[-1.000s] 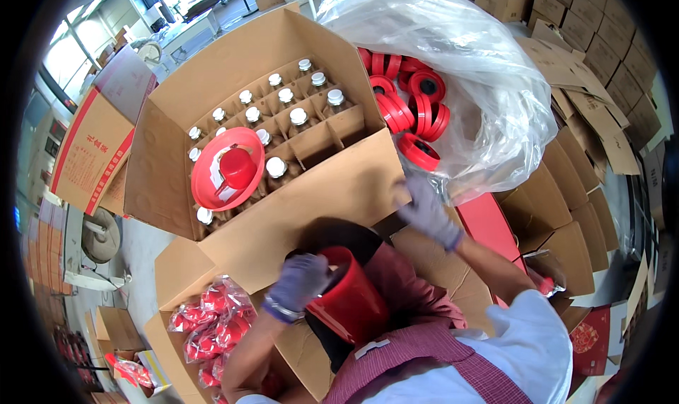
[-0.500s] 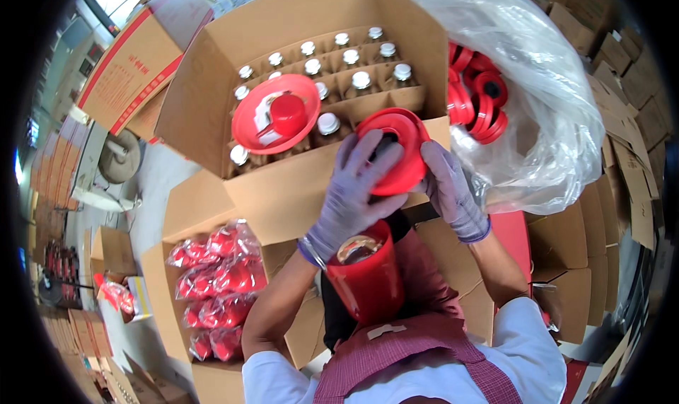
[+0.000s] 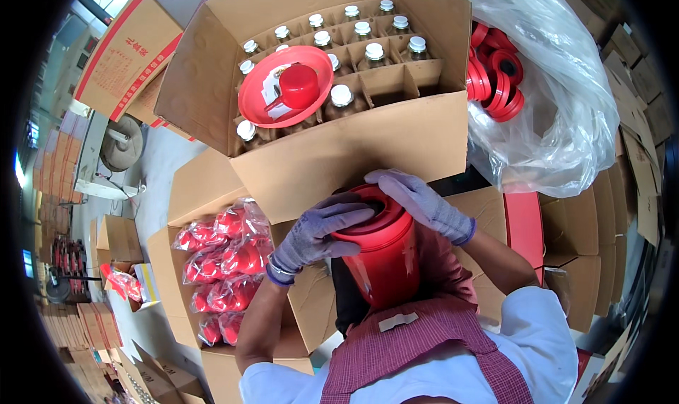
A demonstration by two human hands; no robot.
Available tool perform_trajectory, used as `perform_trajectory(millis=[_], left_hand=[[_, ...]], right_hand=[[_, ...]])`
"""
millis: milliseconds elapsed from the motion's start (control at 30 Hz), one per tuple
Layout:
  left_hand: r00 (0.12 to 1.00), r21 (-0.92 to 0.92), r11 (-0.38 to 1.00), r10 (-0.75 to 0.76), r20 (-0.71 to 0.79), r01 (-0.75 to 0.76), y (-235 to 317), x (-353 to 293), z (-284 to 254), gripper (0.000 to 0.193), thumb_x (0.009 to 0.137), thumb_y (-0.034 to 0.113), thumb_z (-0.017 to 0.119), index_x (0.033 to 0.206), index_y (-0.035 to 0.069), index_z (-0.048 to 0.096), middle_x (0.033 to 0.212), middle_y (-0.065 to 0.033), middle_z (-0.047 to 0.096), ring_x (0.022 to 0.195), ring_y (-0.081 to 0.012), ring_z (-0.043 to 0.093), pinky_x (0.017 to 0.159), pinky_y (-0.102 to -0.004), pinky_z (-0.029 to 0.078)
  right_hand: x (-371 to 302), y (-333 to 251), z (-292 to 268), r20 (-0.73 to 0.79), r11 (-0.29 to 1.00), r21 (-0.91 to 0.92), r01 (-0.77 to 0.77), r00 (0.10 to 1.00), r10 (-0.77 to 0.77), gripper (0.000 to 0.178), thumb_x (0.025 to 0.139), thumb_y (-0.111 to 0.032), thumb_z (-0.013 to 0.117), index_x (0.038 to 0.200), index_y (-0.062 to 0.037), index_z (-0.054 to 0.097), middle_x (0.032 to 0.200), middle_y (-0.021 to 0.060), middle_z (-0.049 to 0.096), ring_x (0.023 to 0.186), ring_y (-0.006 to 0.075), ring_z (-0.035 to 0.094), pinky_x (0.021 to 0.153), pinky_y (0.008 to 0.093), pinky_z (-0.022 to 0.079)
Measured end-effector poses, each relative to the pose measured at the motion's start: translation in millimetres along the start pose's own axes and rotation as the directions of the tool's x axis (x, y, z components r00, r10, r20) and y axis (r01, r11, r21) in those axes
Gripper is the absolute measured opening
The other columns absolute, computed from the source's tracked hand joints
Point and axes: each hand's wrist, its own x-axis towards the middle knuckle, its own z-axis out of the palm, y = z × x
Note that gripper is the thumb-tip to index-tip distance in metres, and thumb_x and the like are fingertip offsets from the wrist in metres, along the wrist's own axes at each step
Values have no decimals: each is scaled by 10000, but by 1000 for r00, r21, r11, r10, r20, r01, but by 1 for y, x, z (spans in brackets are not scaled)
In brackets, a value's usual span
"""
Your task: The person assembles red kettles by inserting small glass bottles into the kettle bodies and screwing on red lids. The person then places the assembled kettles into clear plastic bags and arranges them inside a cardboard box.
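Observation:
A tall red flask body (image 3: 384, 276) stands upright between my knees. On its mouth lies a red ring-shaped collar (image 3: 368, 228) with a dark opening in the middle. My gloved left hand (image 3: 318, 233) curls round the collar's left side, its fingers over the rim and thumb below. The gloved right hand (image 3: 423, 204) grips the collar's far right edge, fingers on top. The collar hides the flask's mouth. Beyond my hands stands a carton (image 3: 346, 167) of bottles with white caps (image 3: 341, 95). A red dish (image 3: 318, 64) with a red scoop (image 3: 298, 85) rests on those bottles.
To the right, a clear plastic bag (image 3: 559, 121) holds several red collars (image 3: 501, 85). An open box (image 3: 177, 276) at left contains red parts wrapped in plastic (image 3: 237, 259). Cardboard boxes (image 3: 587, 227) line the right side, and a printed carton (image 3: 131, 54) stands at the far left.
Both hands have brought the red collar down and nearer to me, from above the carton's front edge onto the flask's mouth. The silvery inside of the flask is now covered.

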Motion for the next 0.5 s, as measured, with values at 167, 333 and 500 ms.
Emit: perform_trajectory(millis=[167,333,500], left_hand=[[994,195,976,-86,-60,96,16,-7,32,596,829,370,699,1317,64,546,1244,-186,582,1165,-390,538,1003,-450,432],[962,-138,981,-164,-219,136,5,-6,39,523,938,303,555,1370,22,464,1310,-192,532,1253,-352,491,1070,-404,368],[686,-681,698,-608,-401,221,-19,-23,126,490,973,241,526,1391,5,427,1304,-159,541,1237,-290,499,1077,-376,359]], right_hand=[[2,34,3,133,994,81,75,987,-86,288,979,-153,471,1167,11,613,1184,142,615,1104,248,581,1013,342,421],[-4,20,-2,127,958,55,283,949,-288,285,930,-126,524,1171,-6,615,1229,147,599,1191,310,543,1066,399,374],[-111,-80,-21,333,524,-653,546,829,-449,516,777,-325,738,1212,-82,603,1081,172,611,912,349,615,822,454,503]])
